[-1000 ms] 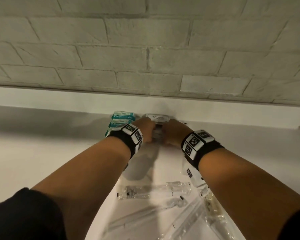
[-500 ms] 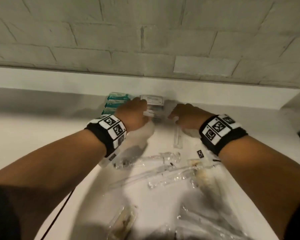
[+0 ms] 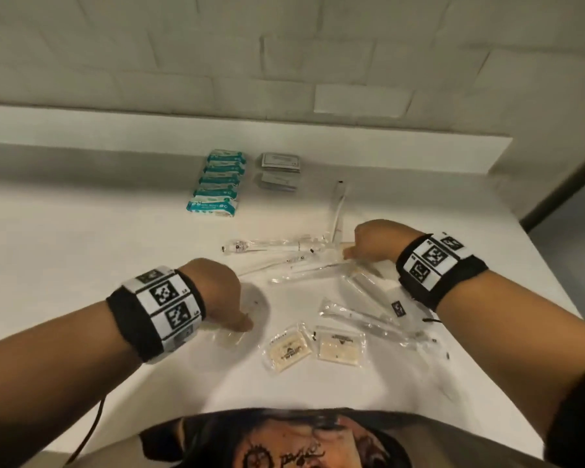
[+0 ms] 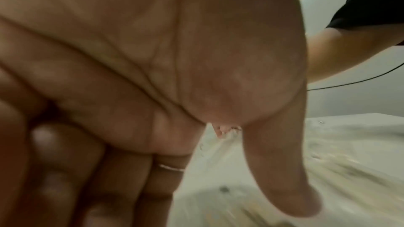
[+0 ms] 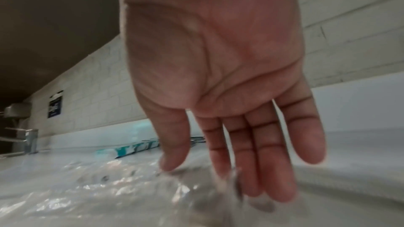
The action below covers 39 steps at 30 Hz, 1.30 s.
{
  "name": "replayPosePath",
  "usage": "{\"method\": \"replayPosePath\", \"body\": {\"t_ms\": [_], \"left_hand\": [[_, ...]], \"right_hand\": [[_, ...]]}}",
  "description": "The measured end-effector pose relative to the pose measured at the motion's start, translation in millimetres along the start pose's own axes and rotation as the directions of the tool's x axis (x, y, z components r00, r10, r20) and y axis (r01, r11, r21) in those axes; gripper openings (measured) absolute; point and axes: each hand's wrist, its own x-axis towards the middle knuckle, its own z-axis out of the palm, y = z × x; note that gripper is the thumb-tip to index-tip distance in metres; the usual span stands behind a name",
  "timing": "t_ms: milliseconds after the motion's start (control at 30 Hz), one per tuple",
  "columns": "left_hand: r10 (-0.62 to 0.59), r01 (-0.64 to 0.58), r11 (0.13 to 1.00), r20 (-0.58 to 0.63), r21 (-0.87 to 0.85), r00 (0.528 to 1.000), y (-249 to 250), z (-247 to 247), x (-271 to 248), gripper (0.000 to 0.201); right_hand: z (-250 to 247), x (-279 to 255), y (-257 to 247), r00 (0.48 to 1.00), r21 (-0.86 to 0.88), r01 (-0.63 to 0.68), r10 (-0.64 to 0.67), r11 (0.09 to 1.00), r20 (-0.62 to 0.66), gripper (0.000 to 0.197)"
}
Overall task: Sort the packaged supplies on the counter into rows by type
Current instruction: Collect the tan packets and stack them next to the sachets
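Several teal packets (image 3: 217,184) lie in a row at the back of the white counter (image 3: 81,251). Beside them sit two grey packets (image 3: 279,172). Loose clear syringe packages (image 3: 271,246) are strewn in the middle, and a long clear package (image 3: 336,211) points toward the wall. Two beige pad packets (image 3: 289,347) lie near the front. My left hand (image 3: 240,327) hovers low over a small clear packet (image 3: 230,337), thumb (image 4: 295,196) extended, holding nothing. My right hand (image 3: 350,255) reaches down with straight fingers (image 5: 268,170) onto crinkly clear packages (image 5: 98,187).
More clear packages (image 3: 368,315) lie under my right wrist. A raised white ledge (image 3: 284,130) and a brick wall (image 3: 284,45) close off the back. The counter's right edge (image 3: 554,292) runs diagonally close to my right arm. A thin black cable (image 3: 92,430) hangs off the front left.
Both hands have let go of the grey packets at the back wall and drawn back toward me, down to the loose clear packages. The head view has tilted down.
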Motion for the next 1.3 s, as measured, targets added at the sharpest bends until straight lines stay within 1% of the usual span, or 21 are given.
{"method": "replayPosePath", "body": {"t_ms": [67, 133, 200, 267, 367, 467, 533, 567, 667, 733, 800, 833, 867, 933, 967, 1000, 1067, 1133, 1167, 1233, 1300], "left_hand": [[-0.014, 0.014, 1.000, -0.028, -0.008, 1.000, 9.0, 15.7, -6.0, 0.055], [-0.020, 0.012, 0.994, -0.080, -0.105, 0.997, 13.9, 22.3, -9.8, 0.047], [-0.015, -0.007, 0.975, -0.097, -0.222, 0.995, 15.9, 23.3, -13.4, 0.040], [0.006, -0.035, 0.948, -0.092, -0.315, 0.996, 15.2, 23.7, -14.6, 0.039], [-0.005, -0.034, 0.926, -0.103, -0.375, 0.995, 11.9, 27.6, -13.2, 0.039], [-0.059, -0.056, 0.894, -0.241, -0.445, 0.969, 12.8, 26.2, -12.1, 0.028], [-0.064, -0.112, 0.875, -0.342, -0.471, 0.937, 22.9, 19.4, -14.0, 0.031], [-0.041, -0.137, 0.875, -0.354, -0.465, 0.934, 30.0, 16.1, -14.6, 0.034], [0.071, -0.174, 0.899, -0.259, -0.401, 0.963, 57.4, 14.7, -13.4, 0.040], [0.107, -0.169, 0.933, -0.204, -0.317, 0.973, 71.4, 17.3, -11.1, 0.040], [0.072, -0.138, 0.934, -0.203, -0.330, 0.976, 80.1, 19.2, -9.4, 0.050], [0.047, -0.122, 0.922, -0.208, -0.368, 0.977, 82.6, 19.1, -9.1, 0.056], [0.031, -0.116, 0.906, -0.210, -0.408, 0.977, 84.6, 19.1, -8.6, 0.062], [0.021, -0.108, 0.873, -0.184, -0.475, 0.983, 85.9, 18.2, -7.6, 0.071], [0.017, -0.096, 0.862, -0.162, -0.497, 0.987, 85.9, 17.6, -7.3, 0.074], [0.011, -0.083, 0.855, -0.142, -0.511, 0.990, 86.1, 17.1, -7.1, 0.076], [0.005, -0.070, 0.857, -0.126, -0.511, 0.992, 87.6, 15.0, -8.3, 0.078], [0.014, -0.070, 0.876, -0.120, -0.478, 0.993, 89.6, 13.9, -7.6, 0.072], [0.027, -0.074, 0.892, -0.111, -0.446, 0.993, 90.9, 13.3, -7.5, 0.063], [0.066, -0.100, 0.918, -0.100, -0.385, 0.993, 92.9, 13.8, -5.6, 0.045], [0.102, -0.129, 0.915, -0.090, -0.382, 0.991, 93.8, 14.0, -3.0, 0.037]], "right_hand": [[6.3, -11.1, -6.8, 0.998, 0.009, 0.047, -0.047, 0.999, 0.032, 0.046], [7.4, -19.3, -12.4, 0.998, 0.047, 0.045, -0.047, 0.998, 0.036, 0.051], [8.0, -22.1, -14.5, 0.998, 0.151, -0.028, 0.037, 0.988, -0.057, 0.051], [12.2, -22.8, -17.5, 0.988, 0.231, -0.101, 0.125, 0.968, -0.091, 0.049], [21.8, -23.1, -25.3, 0.982, 0.166, -0.138, 0.156, 0.977, -0.107, 0.047], [22.0, -24.8, -26.0, 0.978, 0.215, -0.180, 0.199, 0.960, -0.068, 0.060], [22.2, -30.8, -20.7, 0.982, 0.193, -0.179, 0.186, 0.965, -0.018, 0.066], [22.8, -33.2, -18.4, 0.987, 0.173, -0.154, 0.158, 0.973, -0.009, 0.062], [24.3, -43.5, -9.2, 0.995, 0.185, -0.085, 0.091, 0.979, -0.029, 0.042], [20.2, -53.3, 1.2, 0.990, 0.269, -0.045, 0.079, 0.962, -0.117, 0.037], [18.4, -72.2, 8.0, 0.979, 0.428, 0.033, 0.056, 0.903, -0.194, 0.026], [18.2, -84.7, 6.7, 0.985, 0.486, 0.096, -0.012, 0.869, -0.174, 0.023], [20.0, -97.6, 1.0, 0.989, 0.489, 0.142, -0.100, 0.861, -0.110, 0.022], [32.7, -117.1, -16.2, 0.973, 0.348, 0.202, -0.228, 0.916, 0.035, 0.021], [41.5, -121.5, -24.9, 0.968, 0.247, 0.224, -0.244, 0.943, 0.053, 0.018], [51.6, -122.8, -31.7, 0.969, 0.165, 0.236, -0.245, 0.958, 0.038, 0.018], [70.1, -124.3, -40.0, 0.971, 0.103, 0.237, -0.237, 0.966, -0.016, 0.036], [82.0, -125.5, -44.5, 0.973, 0.115, 0.230, -0.226, 0.966, -0.051, 0.054], [84.1, -126.6, -46.1, 0.972, 0.114, 0.233, -0.228, 0.966, -0.058, 0.057], [84.2, -129.0, -47.6, 0.967, 0.091, 0.250, -0.245, 0.964, -0.065, 0.054], [83.5, -131.2, -45.8, 0.960, 0.111, 0.278, -0.274, 0.954, -0.058, 0.045]]}}
